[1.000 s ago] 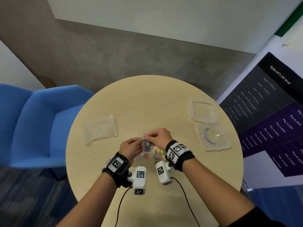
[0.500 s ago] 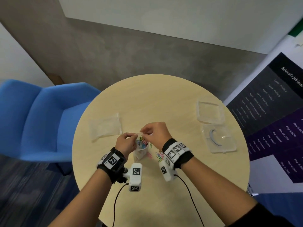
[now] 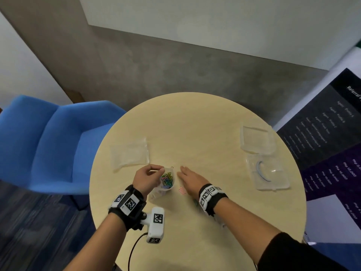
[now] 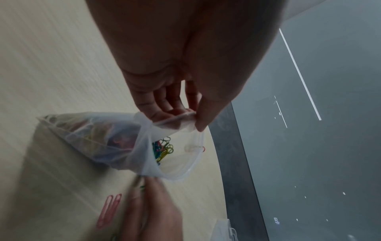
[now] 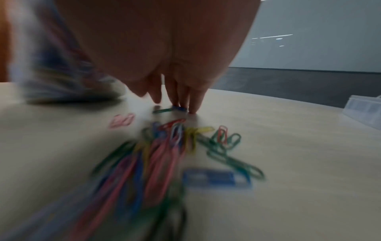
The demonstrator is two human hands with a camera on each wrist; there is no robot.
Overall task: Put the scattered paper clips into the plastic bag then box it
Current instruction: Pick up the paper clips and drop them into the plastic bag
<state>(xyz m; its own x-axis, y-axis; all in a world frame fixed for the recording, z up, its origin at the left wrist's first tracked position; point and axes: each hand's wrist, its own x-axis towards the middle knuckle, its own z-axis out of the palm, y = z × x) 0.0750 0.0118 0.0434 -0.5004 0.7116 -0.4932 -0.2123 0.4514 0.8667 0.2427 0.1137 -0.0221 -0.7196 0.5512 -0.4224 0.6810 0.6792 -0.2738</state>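
the plastic bag (image 3: 166,179), clear and soft, is near the table centre with many coloured paper clips inside. the left hand (image 3: 145,178) pinches its rim, probably to keep the mouth open. at 3 o'clock of it the right hand (image 3: 190,178), fingers straight, presses down on the loose paper clips (image 5: 175,146), probably to gather them. the clear box (image 3: 267,172) waits far at 3 o'clock.

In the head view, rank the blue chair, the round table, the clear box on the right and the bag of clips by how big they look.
1. round table
2. blue chair; it sits lower and farther off, so its true size is unsure
3. clear box
4. bag of clips, pinched by the left hand
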